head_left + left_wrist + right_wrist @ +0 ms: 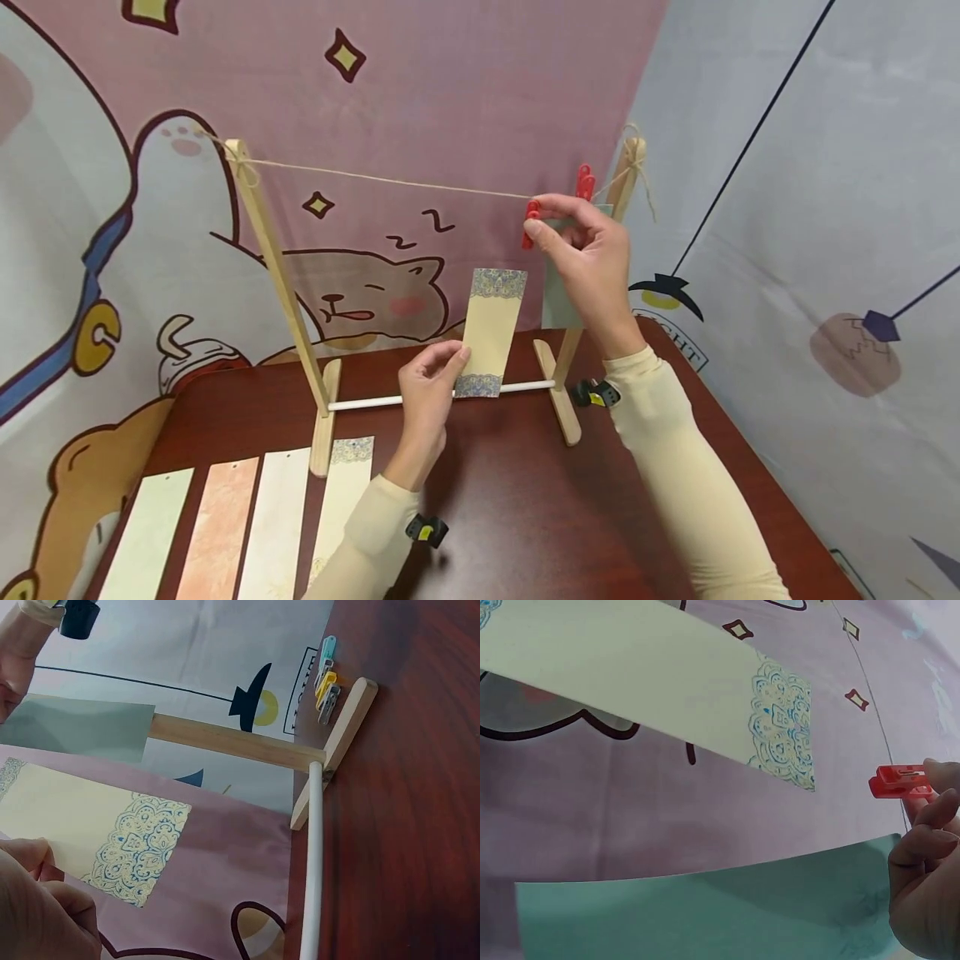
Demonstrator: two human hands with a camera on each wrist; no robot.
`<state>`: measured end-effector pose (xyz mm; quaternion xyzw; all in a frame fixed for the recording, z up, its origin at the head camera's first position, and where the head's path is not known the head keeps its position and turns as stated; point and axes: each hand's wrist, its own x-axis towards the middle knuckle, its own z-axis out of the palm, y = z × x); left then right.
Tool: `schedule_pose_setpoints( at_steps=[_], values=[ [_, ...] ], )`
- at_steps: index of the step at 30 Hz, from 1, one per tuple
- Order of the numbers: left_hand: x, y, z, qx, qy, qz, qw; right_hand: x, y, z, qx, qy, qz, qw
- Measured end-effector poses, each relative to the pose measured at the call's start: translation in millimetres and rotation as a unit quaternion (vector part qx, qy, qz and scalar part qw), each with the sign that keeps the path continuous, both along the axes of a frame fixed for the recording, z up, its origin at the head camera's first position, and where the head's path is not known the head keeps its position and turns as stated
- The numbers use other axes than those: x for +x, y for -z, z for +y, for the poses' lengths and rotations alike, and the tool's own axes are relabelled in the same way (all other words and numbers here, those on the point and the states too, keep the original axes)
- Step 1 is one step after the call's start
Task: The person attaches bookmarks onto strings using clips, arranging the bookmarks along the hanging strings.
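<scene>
A pink and pale cartoon-printed backdrop fills the upper part of the head view. Below it spreads the dark red-brown tabletop. Across the middle stands a wooden frame, its two posts joined low down by a white rod and near their tops by a thin line of twine. At lower left, four long cards lie side by side — a pale green card, an orange-pink card, a whitish card and a cream card, the last partly hidden by the left sleeve. A grey-green card hangs right of centre, behind the right hand. That hand pinches a red clip close to the twine — whether they touch, I cannot tell. The left hand, at centre, grips a patterned card by its lower left edge, tilted and below the twine. Another red clip sits above the grey-green card. At the left wrist view's upper right lie small coloured clips.
</scene>
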<state>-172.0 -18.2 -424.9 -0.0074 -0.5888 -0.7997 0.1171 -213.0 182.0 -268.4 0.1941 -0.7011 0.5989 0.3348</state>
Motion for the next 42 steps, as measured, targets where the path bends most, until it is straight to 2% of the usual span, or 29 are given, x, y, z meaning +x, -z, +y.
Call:
schedule_pose_setpoints(
  at_steps=[12, 19, 29, 36, 42],
  values=[
    [-18.2, -17.7, 7.8, 0.013, -0.003, 0.035, 0.9993, -6.9, -24.7, -4.7, -0.014, -0.009, 0.024, 0.9996],
    [-23.5, -25.7, 16.0, 0.019, -0.005, 0.041, 0.999, -9.4, -39.2, -7.8, -0.038, -0.008, 0.016, 0.9991],
    [-29.7, -31.2, 19.7, 0.021, 0.002, 0.046, 0.9987, -9.2, -42.2, -9.3, -0.042, 0.027, 0.038, 0.998],
    [-32.2, -36.6, 23.6, 0.024, 0.018, 0.047, 0.9985, -11.3, -46.5, -8.4, -0.047, 0.04, 0.025, 0.9978],
    [-36.4, -38.9, 23.5, 0.022, 0.016, 0.057, 0.998, -11.5, -45.3, -8.9, -0.028, 0.04, 0.015, 0.9987]
  ],
)
